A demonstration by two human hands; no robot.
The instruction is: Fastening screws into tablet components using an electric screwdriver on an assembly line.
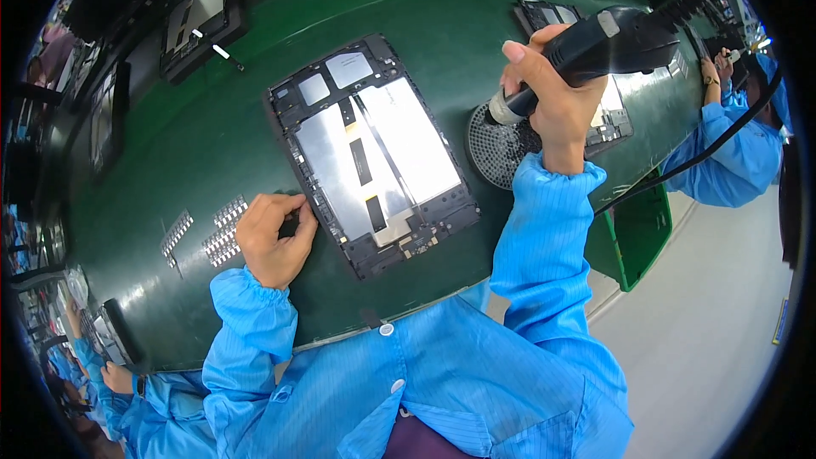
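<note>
An opened tablet (382,153) lies tilted on the green bench, its silver battery panels and a dark strip with yellow tape exposed. At its left edge, my left hand (276,238) is closed, thumb and forefinger pinched together; whether something small is between them, I cannot make out. My right hand (561,89) is wrapped round a black electric screwdriver (608,42). The screwdriver's pale nose points down at a round, dotted screw dish (497,149) just right of the tablet. Its tip is hard to see against the dish.
Strips of small metal parts (225,229) lie left of my left hand. Other opened tablets (200,17) rest farther off, one partly behind my right hand. A white-and-black pen-like tool (219,51) sits far left. A green bin (637,238) and black cable stand right; co-workers sit both sides.
</note>
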